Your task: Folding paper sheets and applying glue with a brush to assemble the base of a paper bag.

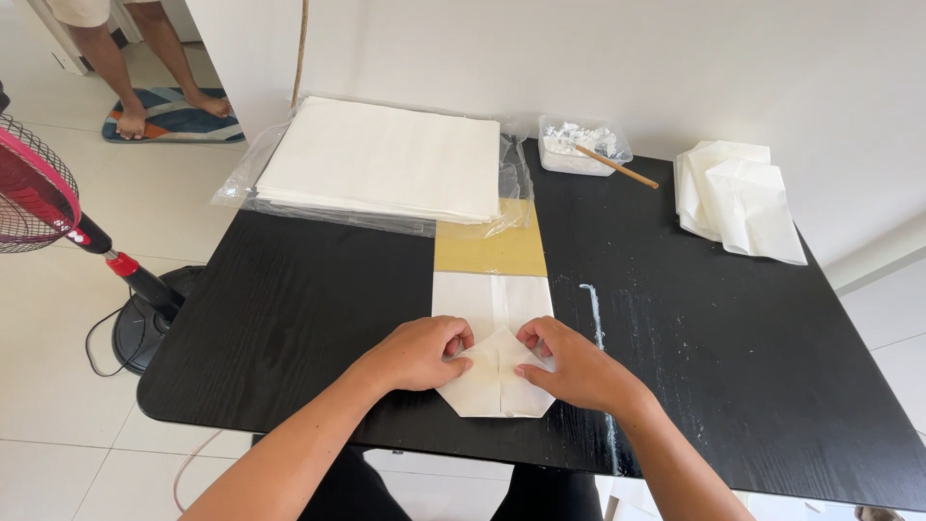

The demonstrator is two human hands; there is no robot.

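Observation:
A white folded paper piece (pixel 492 309) lies on the black table (pixel 289 318) near its front edge, its near end folded into a pointed flap. My left hand (pixel 420 352) presses the left side of that flap, fingers curled on the paper. My right hand (pixel 574 365) presses the right side, fingertips at the fold. Under the paper's far end lies a tan cardboard piece (pixel 490 251).
A stack of white sheets (pixel 386 159) in clear plastic sits at the back. A clear tub of white paste (pixel 579 147) with a wooden stick (pixel 617 167) stands beside it. Folded white pieces (pixel 738 198) lie back right. A fan (pixel 39 193) stands left; a person's legs (pixel 125 58) are beyond.

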